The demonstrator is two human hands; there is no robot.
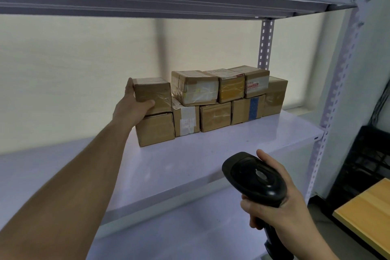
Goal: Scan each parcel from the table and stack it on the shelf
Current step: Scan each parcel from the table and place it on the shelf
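- Far left, the left hand point(135, 103) clasps a plain brown cardboard parcel point(153, 94), thumb on its front, fingers over the far end, setting it on the leftmost bottom-row box point(155, 128) of the pale grey metal shelf point(190, 160).
- Best move, I'd say: square its edges with the box beneath and nudge it right against the taped second-tier parcel point(195, 87) before letting go.
- Over right, the right hand point(280, 198) wraps tight round the black handheld barcode scanner point(255, 175), held low.
- Bottom right, a corner of the wooden desk point(367, 213).
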